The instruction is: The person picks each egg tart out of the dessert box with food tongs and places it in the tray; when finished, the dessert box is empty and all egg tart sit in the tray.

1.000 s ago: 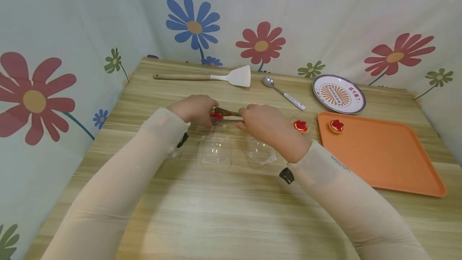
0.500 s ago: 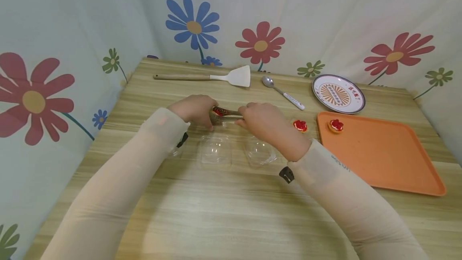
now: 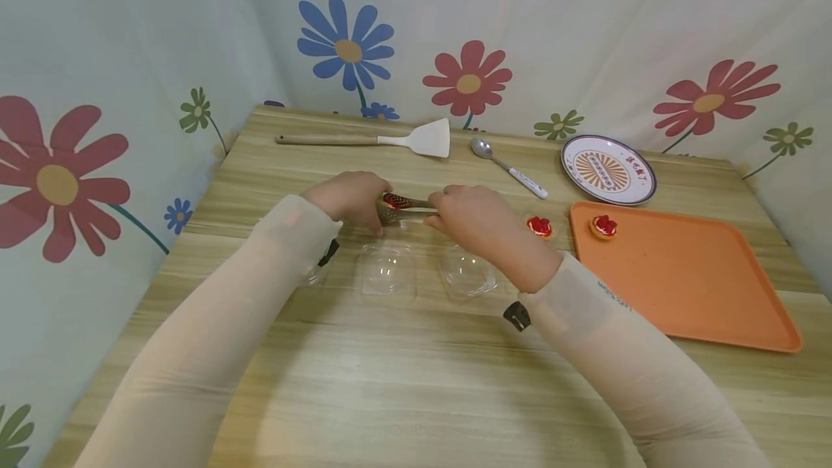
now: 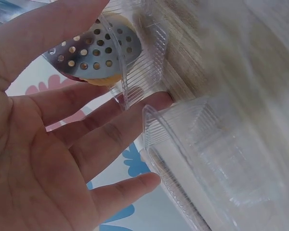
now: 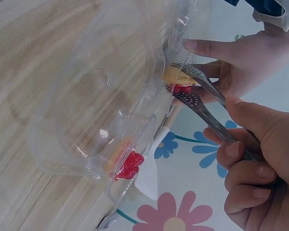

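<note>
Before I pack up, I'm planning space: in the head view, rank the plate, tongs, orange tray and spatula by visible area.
1. Orange tray
2. Plate
3. Spatula, longer than the plate but narrower
4. Tongs, partly hidden by the right hand

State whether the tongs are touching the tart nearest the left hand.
Touching: the right wrist view shows this tart pinched between the two perforated ends of the tongs.

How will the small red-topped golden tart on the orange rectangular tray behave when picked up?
The tart looks light, being small, but its pastry-like shell may crumble. Its raised red topping could smear or shift if pinched.
</note>
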Motion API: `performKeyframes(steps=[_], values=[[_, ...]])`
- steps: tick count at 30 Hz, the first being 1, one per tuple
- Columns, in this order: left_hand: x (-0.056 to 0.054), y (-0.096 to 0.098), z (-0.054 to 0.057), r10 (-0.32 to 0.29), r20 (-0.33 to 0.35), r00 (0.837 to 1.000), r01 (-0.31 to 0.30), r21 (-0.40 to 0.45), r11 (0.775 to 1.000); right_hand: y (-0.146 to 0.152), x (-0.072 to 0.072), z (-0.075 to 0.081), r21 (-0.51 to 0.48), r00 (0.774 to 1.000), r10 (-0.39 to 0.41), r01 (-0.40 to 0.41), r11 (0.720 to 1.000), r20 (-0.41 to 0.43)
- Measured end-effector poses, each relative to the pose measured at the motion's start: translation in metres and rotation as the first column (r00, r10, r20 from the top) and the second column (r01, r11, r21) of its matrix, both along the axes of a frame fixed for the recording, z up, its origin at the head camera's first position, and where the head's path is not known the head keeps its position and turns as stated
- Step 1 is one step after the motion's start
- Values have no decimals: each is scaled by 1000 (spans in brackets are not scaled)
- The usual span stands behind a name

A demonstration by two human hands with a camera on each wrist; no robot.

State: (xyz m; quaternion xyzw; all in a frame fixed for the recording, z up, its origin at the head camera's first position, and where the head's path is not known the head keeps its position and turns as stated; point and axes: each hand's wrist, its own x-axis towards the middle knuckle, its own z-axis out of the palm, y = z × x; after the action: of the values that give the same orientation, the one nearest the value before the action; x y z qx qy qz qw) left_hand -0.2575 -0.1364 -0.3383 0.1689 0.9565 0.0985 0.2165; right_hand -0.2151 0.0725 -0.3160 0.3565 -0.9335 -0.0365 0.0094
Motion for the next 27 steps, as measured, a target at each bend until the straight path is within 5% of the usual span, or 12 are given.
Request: performKeyframes(steps=[12, 27], values=[[1, -2, -1, -15, 6, 1000, 15, 28, 999, 15, 3, 10, -19, 998, -46, 47, 999, 29], [2, -1, 3, -22, 26, 999, 20, 47, 999, 84, 13, 31, -80, 989, -142, 144, 986, 34]])
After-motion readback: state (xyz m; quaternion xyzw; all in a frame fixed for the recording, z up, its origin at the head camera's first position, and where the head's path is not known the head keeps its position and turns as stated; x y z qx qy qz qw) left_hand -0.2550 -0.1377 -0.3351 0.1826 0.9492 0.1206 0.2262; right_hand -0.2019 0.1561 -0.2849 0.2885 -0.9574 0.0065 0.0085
